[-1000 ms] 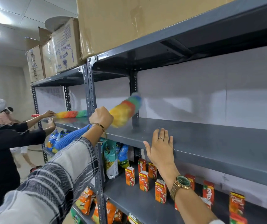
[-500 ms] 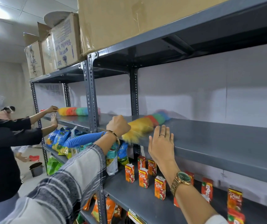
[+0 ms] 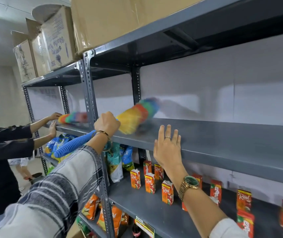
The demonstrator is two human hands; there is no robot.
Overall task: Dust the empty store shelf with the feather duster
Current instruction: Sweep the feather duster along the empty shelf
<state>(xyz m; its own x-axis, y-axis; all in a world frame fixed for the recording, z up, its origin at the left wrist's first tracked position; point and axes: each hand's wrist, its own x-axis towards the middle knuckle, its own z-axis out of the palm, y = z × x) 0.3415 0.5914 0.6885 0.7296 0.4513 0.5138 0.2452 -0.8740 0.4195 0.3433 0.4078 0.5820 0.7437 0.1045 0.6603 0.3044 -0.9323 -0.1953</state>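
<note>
Grey store shelf point(image 3: 223, 134), bare. Duster point(image 3: 137, 114) swung up from flat half a second ago, left hand point(image 3: 107, 123) fisted on handle; mid-sweep, much left. Right hand point(image 3: 167, 148) braced on edge, fingers point(image 3: 169, 133) spread

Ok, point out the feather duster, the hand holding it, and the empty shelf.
feather duster point(image 3: 138, 114): head view, on the blurred rainbow feather head.
left hand point(image 3: 107, 123): head view, on the back of the fist.
empty shelf point(image 3: 223, 134): head view, on its bare grey top.

Two feather dusters point(image 3: 137, 114) point(image 3: 72, 117), four hands point(image 3: 107, 123) point(image 3: 167, 148) point(image 3: 55, 115) point(image 3: 52, 128), and three cardboard boxes point(image 3: 56, 40) point(image 3: 25, 60) point(image 3: 113, 18) show.
</note>
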